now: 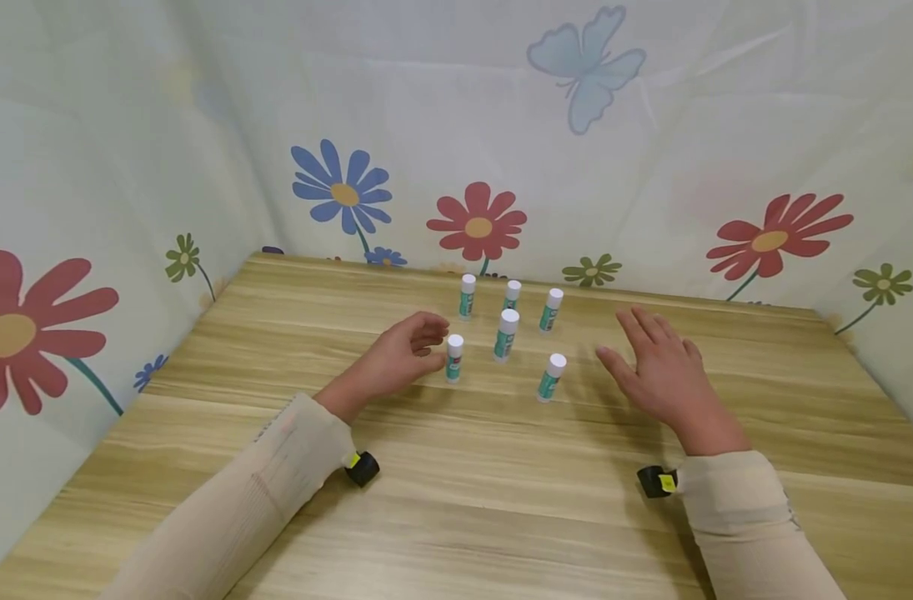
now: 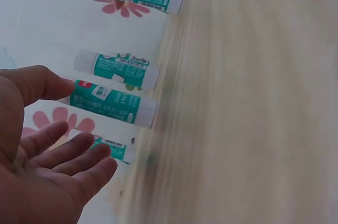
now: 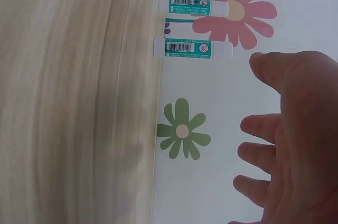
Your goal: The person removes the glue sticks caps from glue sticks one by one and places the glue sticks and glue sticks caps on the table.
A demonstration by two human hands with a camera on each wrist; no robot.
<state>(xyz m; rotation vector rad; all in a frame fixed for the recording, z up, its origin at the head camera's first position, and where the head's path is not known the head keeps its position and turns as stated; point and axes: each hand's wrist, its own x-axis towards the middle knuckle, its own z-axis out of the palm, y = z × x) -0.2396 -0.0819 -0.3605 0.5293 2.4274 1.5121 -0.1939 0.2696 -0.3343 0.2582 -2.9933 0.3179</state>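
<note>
Cloth (image 1: 441, 108) with a printed pattern hangs beyond the back edge of the tabletop (image 1: 456, 517) and along its left and right edges. Two pale sleeves (image 1: 231, 500) come in from the near side.

The left hand (image 1: 396, 358) is at the near-left stick (image 1: 454, 364), one of six upright glue sticks grouped toward the back edge, about midway between the left and right edges. The step in hand seems to be handling that stick. Doing it well would call for thumb and fingers meeting the barrel from opposite sides, low enough not to tip it, with a light squeeze and the knuckles kept clear of the far-left stick (image 1: 467, 300).

The left fingers (image 2: 74, 147) are loosely bent and well apart from the thumb (image 2: 42, 84), clamped on nothing. In the left wrist view the thumb tip overlaps the cap end of a stick; whether it touches cannot be told. The right hand (image 1: 662, 375) hovers between the group and the right edge, fingers extended, thumb spread away, holding nothing.

A small black camera (image 1: 363, 469) sits at each wrist.

The centre stick (image 1: 505, 337) looks largest. The front-right stick (image 1: 551, 379) stands toward the near edge; the far-middle stick (image 1: 512, 292), partly hidden, and far-right stick (image 1: 550, 311) stand nearer the back.
</note>
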